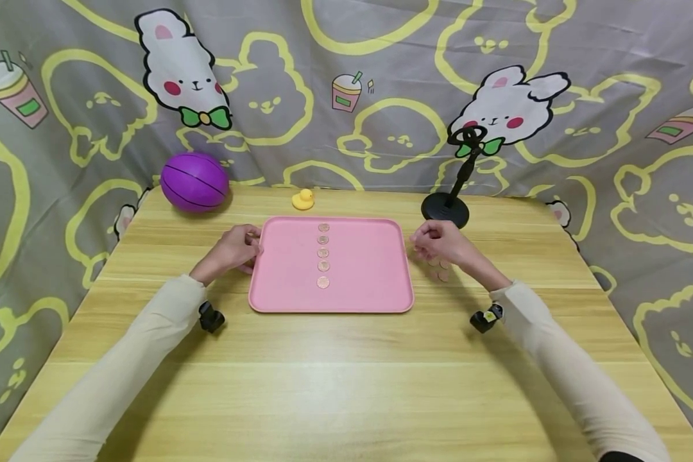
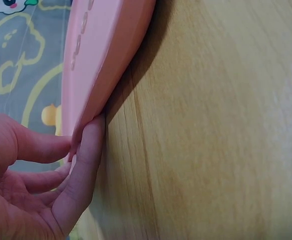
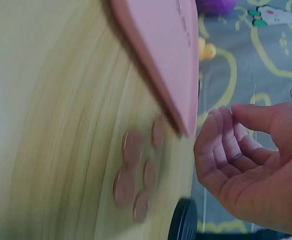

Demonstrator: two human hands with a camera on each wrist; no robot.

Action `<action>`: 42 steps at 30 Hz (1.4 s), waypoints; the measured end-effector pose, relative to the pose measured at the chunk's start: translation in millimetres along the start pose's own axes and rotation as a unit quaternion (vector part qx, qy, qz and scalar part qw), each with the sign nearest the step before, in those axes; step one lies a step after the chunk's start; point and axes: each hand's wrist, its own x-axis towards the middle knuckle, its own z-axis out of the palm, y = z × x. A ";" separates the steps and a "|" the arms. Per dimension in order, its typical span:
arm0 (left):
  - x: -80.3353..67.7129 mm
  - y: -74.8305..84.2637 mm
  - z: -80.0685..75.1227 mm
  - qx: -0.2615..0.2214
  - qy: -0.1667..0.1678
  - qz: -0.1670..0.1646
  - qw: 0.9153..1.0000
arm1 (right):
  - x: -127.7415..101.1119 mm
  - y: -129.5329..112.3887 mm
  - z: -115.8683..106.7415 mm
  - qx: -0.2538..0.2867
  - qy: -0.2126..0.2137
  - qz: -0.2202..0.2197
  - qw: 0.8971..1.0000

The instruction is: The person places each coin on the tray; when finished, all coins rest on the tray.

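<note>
A pink tray (image 1: 364, 269) lies on the table with several copper-coloured coins (image 1: 323, 253) in one column, left of its middle. At the tray's left edge, my left hand (image 1: 235, 249) grips the rim; the left wrist view shows the thumb on top and a finger (image 2: 88, 155) against the outer side. My right hand (image 1: 441, 240) hovers just off the tray's right edge, its fingers loosely curled and nothing visible between them. Below it, several more coins (image 3: 125, 187) lie close together on the wood, partly hidden by the hand in the head view.
Behind the tray sits a yellow rubber duck (image 1: 303, 199). A purple ball (image 1: 195, 182) stands at the back left. Behind my right hand rises a black stand (image 1: 446, 208) with a round base. A patterned curtain (image 1: 381, 77) hangs along the table's back and sides.
</note>
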 end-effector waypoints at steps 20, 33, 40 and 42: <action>-0.2 -2.7 2.2 -0.001 0.009 -0.001 1.000 | -11.7 32.4 -51.2 -0.138 -0.098 0.094 0.981; 0.0 -2.7 1.1 -0.006 0.005 0.006 1.000 | -13.0 39.4 -40.5 -0.174 -0.059 0.085 0.979; 0.8 -1.2 1.2 -0.004 0.008 0.001 1.000 | -12.1 39.8 -40.1 -0.180 -0.066 0.083 0.978; 0.7 -0.4 1.2 -0.004 0.009 -0.001 1.000 | -11.0 38.8 -40.1 -0.185 -0.063 0.075 0.978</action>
